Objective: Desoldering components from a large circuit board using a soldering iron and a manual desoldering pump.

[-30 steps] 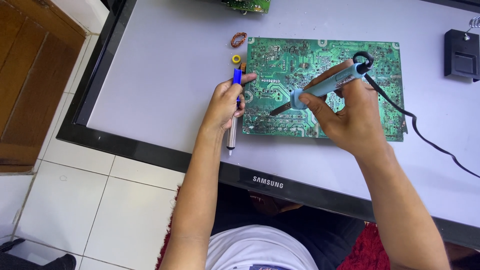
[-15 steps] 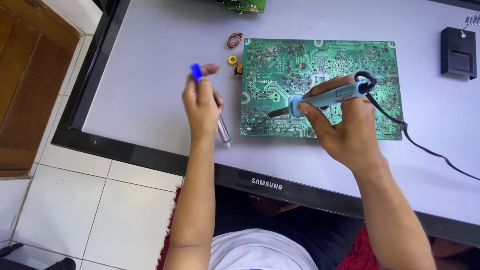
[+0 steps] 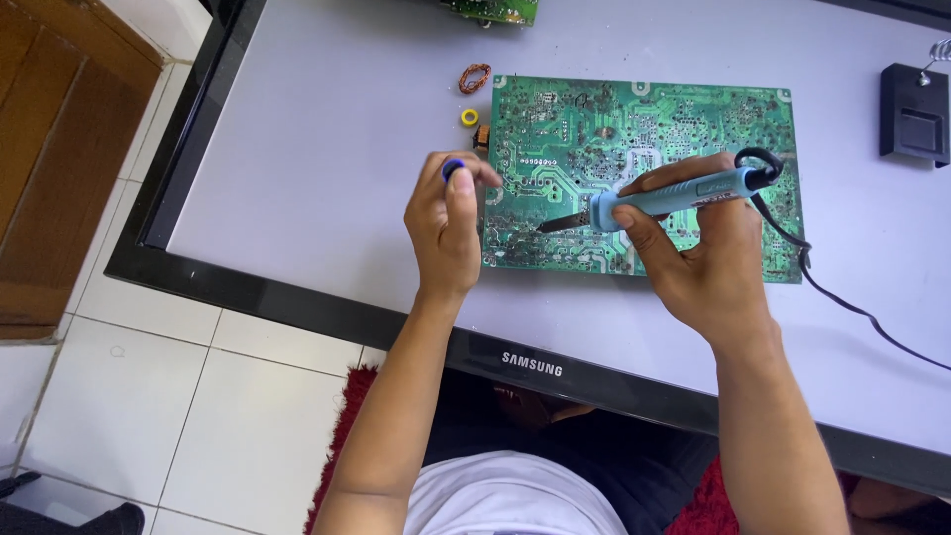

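Over the pale table (image 3: 297,129), the left hand (image 3: 446,233) has swung its gripped blue-capped tool (image 3: 454,168) upright at the circuit board (image 3: 644,129) edge, while the right hand (image 3: 703,258) keeps clasping the soldering iron (image 3: 674,193).

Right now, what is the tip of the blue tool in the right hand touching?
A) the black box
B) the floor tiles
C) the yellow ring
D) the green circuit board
D: the right hand holds the blue soldering iron with its dark tip down on the green circuit board, far from the yellow ring and the black box.
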